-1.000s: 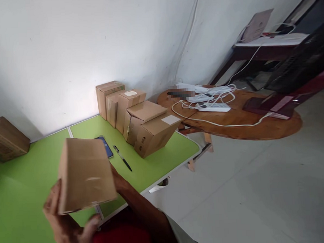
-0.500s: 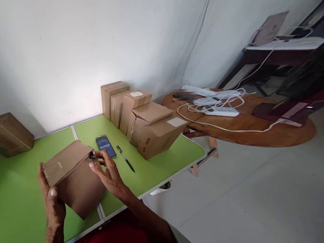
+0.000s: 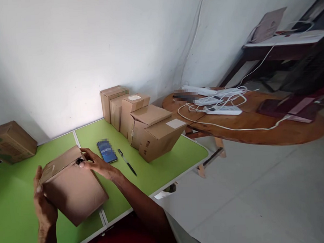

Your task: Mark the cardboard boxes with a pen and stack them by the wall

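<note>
Cardboard box [image 3: 77, 198], plain brown, tilted, on the near left side of the phone [image 3: 105, 151]; cannot tell if touching the table beneath. Left hand [image 3: 45, 205]: grasping the box's far-left end from the phone. Right hand [image 3: 99, 164]: thumb and finger gripping the phone-side corner, thumb beside a dark ragged patch [image 3: 79, 161], hole or tear, cannot tell which. Step in hand, as judged: steadying and working at that corner. Next move, as judged: calls for firm left support and light fingertips, with card liable to rip. Surface: green table [image 3: 17, 216], under the phone. Also: pen [image 3: 127, 162], just right of phone; row of boxes [image 3: 153, 115], farther right; lone box [image 3: 13, 142], well left. Room: white wall [image 3: 66, 50], behind phone; round wooden table [image 3: 287, 133] with white power strips [image 3: 226, 110], well right.
</note>
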